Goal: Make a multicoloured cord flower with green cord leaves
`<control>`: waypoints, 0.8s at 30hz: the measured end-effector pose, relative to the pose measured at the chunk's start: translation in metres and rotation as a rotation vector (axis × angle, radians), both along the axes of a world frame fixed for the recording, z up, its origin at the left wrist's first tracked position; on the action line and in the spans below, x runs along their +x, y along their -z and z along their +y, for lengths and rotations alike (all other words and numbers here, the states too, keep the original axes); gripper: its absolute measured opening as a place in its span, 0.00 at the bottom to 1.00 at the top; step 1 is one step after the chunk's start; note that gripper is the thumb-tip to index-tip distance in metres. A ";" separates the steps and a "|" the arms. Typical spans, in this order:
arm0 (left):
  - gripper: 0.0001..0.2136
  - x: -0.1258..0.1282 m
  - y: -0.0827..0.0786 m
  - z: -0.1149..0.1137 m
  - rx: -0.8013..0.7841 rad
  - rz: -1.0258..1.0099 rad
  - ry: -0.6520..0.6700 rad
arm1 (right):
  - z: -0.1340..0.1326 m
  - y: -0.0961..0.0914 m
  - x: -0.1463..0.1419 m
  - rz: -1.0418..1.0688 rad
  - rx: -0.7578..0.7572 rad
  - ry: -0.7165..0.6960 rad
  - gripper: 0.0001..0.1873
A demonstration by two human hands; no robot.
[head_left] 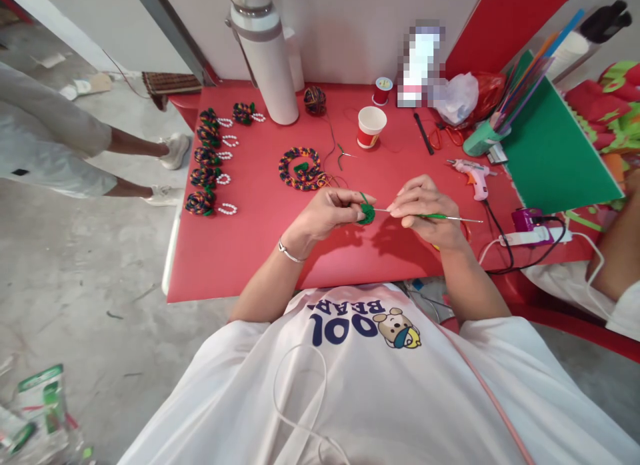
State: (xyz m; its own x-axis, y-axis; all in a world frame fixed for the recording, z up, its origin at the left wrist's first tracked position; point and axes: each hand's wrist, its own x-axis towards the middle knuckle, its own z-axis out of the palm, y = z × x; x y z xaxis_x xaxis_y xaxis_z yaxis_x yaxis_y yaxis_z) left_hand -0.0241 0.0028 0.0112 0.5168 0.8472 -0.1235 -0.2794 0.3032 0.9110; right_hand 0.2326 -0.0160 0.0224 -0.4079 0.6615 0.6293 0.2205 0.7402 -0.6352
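My left hand (334, 212) is closed in a pinch on a small round green crochet piece (367, 214), held just above the red table (240, 252). My right hand (425, 208) is closed around a green-handled crochet hook (447, 218); its metal tip points left into the green piece and its tail sticks out to the right. A green yarn strand runs up over my left fingers. The two hands are close together at the table's middle front.
A multicoloured crochet ring (301, 168) lies behind my hands. Several crochet flowers with pearl loops (203, 178) line the left side. A paper cup (371, 126), yarn ball (315, 100), white pipe (265, 58), glue gun (473, 175), power strip (530, 236) and green board (555, 145) stand around. Another person's legs (125, 165) are at left.
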 end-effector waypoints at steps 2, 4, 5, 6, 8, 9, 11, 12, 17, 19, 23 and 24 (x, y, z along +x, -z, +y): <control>0.15 0.000 -0.001 0.001 0.005 0.000 0.017 | 0.003 -0.005 0.002 0.016 -0.055 -0.045 0.08; 0.15 0.002 -0.002 0.000 0.006 0.000 0.019 | 0.005 -0.004 0.000 0.066 -0.131 -0.090 0.09; 0.15 0.004 -0.002 0.000 0.006 -0.003 0.007 | 0.005 0.000 -0.003 0.109 -0.175 -0.107 0.10; 0.16 0.007 -0.002 -0.002 0.008 -0.010 -0.014 | 0.005 0.006 -0.008 0.167 -0.216 -0.106 0.12; 0.18 0.015 -0.001 -0.005 0.021 -0.028 -0.075 | 0.002 0.022 -0.022 0.317 -0.265 -0.048 0.14; 0.20 0.019 0.001 -0.007 0.029 -0.037 -0.106 | -0.001 0.031 -0.029 0.395 -0.253 0.019 0.15; 0.21 0.027 0.004 -0.011 0.038 -0.046 -0.163 | -0.009 0.046 -0.044 0.459 -0.208 0.155 0.13; 0.22 0.031 0.006 -0.013 0.042 -0.049 -0.194 | -0.014 0.051 -0.050 0.477 -0.173 0.219 0.12; 0.22 0.038 0.014 -0.020 0.061 0.006 -0.287 | -0.029 0.061 -0.058 0.424 -0.046 0.433 0.08; 0.22 0.038 0.015 -0.021 0.060 0.012 -0.279 | -0.029 0.061 -0.057 0.415 -0.038 0.442 0.08; 0.21 0.038 0.012 -0.020 0.036 0.000 -0.263 | -0.029 0.062 -0.055 0.418 -0.048 0.464 0.07; 0.20 0.038 0.011 -0.021 0.025 -0.004 -0.262 | -0.029 0.061 -0.055 0.422 -0.053 0.466 0.08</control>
